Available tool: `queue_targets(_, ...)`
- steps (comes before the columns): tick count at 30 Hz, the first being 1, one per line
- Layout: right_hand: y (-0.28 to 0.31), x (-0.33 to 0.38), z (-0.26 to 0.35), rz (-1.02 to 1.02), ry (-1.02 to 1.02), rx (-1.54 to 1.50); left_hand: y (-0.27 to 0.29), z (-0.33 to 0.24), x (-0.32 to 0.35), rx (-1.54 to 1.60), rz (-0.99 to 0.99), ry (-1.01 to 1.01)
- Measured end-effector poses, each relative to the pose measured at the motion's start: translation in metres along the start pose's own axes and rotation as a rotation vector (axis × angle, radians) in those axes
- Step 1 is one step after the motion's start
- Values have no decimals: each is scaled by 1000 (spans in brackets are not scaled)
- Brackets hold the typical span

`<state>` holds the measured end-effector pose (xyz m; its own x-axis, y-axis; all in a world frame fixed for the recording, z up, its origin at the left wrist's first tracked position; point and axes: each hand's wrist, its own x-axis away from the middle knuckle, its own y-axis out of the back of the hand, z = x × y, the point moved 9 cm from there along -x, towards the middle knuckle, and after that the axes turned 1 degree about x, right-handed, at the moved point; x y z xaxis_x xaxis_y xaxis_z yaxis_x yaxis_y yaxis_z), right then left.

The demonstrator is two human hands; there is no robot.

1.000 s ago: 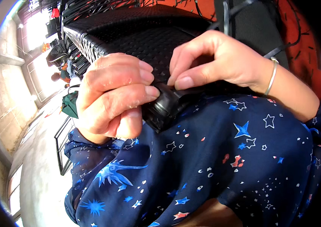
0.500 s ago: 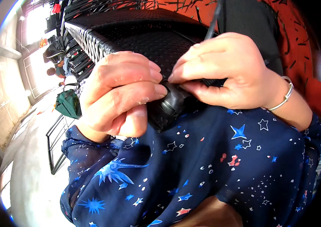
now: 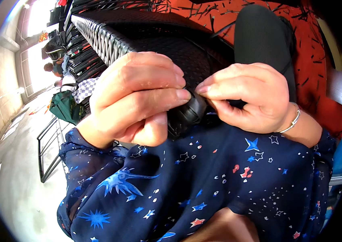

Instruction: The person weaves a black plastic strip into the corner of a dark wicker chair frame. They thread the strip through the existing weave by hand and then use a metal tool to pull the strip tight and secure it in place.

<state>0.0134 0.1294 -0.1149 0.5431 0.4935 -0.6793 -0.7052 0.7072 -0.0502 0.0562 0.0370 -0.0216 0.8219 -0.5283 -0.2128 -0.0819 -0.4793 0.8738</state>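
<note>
Black woven wicker furniture (image 3: 102, 40) stretches away from my lap, its near corner (image 3: 193, 111) wrapped in flat, shiny black strip. My left hand (image 3: 136, 94) is closed at that corner, its fingertips pressed on the wrapped strip. Close by on the right, my right hand (image 3: 251, 97) pinches at the same wrapping, thumb against fingers. What it grips looks like the black plastic strip (image 3: 200, 99), though the fingertips cover most of it. A thin bangle circles my right wrist.
Cut black strips (image 3: 300, 14) litter the red floor covering (image 3: 314, 86) at far right. Stacked black frames (image 3: 80, 60) stand at far left. A green bag (image 3: 66, 107) and a black metal frame (image 3: 44, 157) are on the pale floor. Another person (image 3: 54, 68) is in the background.
My right hand has come down and its fingertips have drawn a little away from the left ones. The strip's loose tail no longer rises above my right hand. The view has shifted slightly.
</note>
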Motion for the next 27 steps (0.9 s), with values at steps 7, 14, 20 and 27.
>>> queue_targets(7, -1, -10, 3, -14, -3, 34, 3, 0, -1, 41, -16, -56)
queue_targets(14, 10, -21, -4, 48, 39, 34, 4, 6, -14, 26, -4, -69)
queue_targets(20, 19, -36, -5, 96, 153, 105, 11, 11, -23, 15, -38, -125)
queue_targets(27, 24, -35, -24, 129, -67, -91, 12, 2, -42, 3, -80, -93)
